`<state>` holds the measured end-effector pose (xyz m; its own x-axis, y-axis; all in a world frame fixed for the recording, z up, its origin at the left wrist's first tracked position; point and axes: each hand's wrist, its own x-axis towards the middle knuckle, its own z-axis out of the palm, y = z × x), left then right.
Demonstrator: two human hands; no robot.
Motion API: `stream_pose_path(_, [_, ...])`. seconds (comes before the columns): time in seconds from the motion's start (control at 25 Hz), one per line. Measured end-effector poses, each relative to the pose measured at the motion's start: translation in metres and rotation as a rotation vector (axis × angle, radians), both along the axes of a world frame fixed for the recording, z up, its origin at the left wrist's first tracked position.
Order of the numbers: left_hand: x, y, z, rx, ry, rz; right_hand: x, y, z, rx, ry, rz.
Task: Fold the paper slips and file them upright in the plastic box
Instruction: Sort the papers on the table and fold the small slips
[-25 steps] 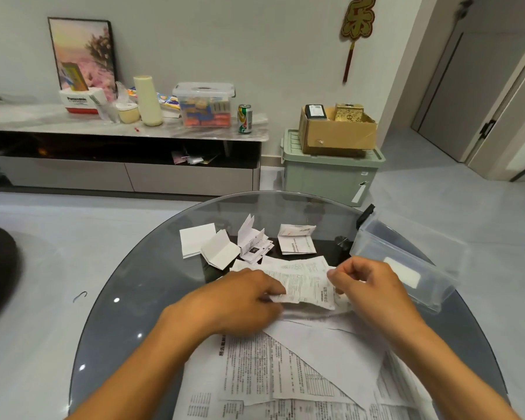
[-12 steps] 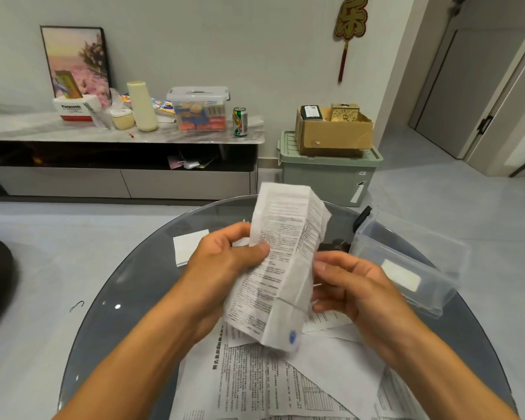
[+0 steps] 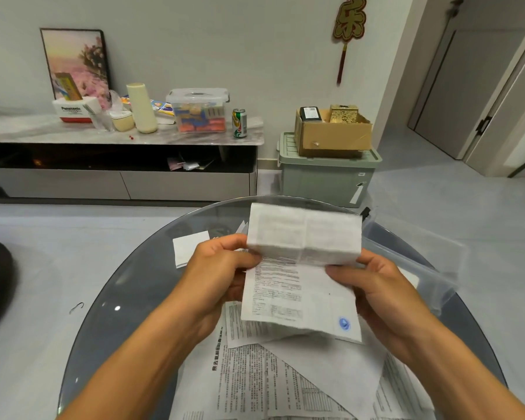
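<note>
Since the earlier frame, both hands have turned the paper slip (image 3: 297, 286) from a steep tilt to face the camera, its top portion now folded forward and blurred. Left hand (image 3: 222, 268) pinches the slip's left edge at the fold; right hand (image 3: 373, 286) pinches the right edge, fingers curled behind. Each grip is closed on the slip, held above the glass bench (image 3: 128, 298). Plastic box (image 3: 431, 265) lies on its side, right of the hands. Loose printed sheets (image 3: 255, 374) lie beneath.
</note>
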<state>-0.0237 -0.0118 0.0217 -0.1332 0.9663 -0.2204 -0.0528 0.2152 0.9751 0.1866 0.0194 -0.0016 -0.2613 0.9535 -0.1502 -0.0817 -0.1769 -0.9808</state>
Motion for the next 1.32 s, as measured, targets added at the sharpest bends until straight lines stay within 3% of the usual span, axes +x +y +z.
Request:
stream_pose_path(0.16, [-0.002, 0.002, -0.002, -0.027, -0.133, 0.024, 0.004, 0.002, 0.004, -0.077, 0.164, 0.016])
stream_pose_path(0.28, [-0.003, 0.005, -0.004, 0.006, -0.178, -0.034, 0.004, 0.003, -0.001, -0.045, 0.095, 0.04])
stream_pose_path(0.4, [0.002, 0.001, -0.003, 0.005, -0.282, -0.078, -0.003, 0.001, -0.004, -0.059, 0.182, 0.067])
stream_pose_path(0.56, [0.009, 0.0, -0.012, -0.042, -0.22, -0.11, -0.012, -0.002, -0.009, -0.051, 0.215, 0.014])
stream_pose_path(0.68, [0.011, -0.007, -0.007, -0.03, 0.045, -0.381, -0.017, -0.005, -0.013, -0.032, 0.211, -0.056])
stream_pose_path(0.76, [0.017, -0.01, -0.008, -0.059, 0.066, -0.504, -0.018, -0.007, -0.012, 0.034, 0.112, -0.084])
stream_pose_path(0.96, [0.02, -0.005, -0.015, -0.017, -0.036, -0.276, -0.02, -0.011, -0.014, 0.291, -0.289, -0.133])
stream_pose_path(1.12, [0.017, -0.002, -0.014, -0.008, -0.085, -0.07, -0.018, -0.011, -0.005, 0.078, -0.087, 0.031])
stream_pose_path(1.28, [0.012, -0.002, -0.008, -0.016, -0.194, -0.138, -0.016, -0.009, -0.007, -0.025, 0.027, -0.016])
stream_pose_path(1.32, [0.01, -0.001, -0.007, -0.018, -0.129, -0.163, -0.016, -0.007, -0.008, -0.036, 0.064, -0.022])
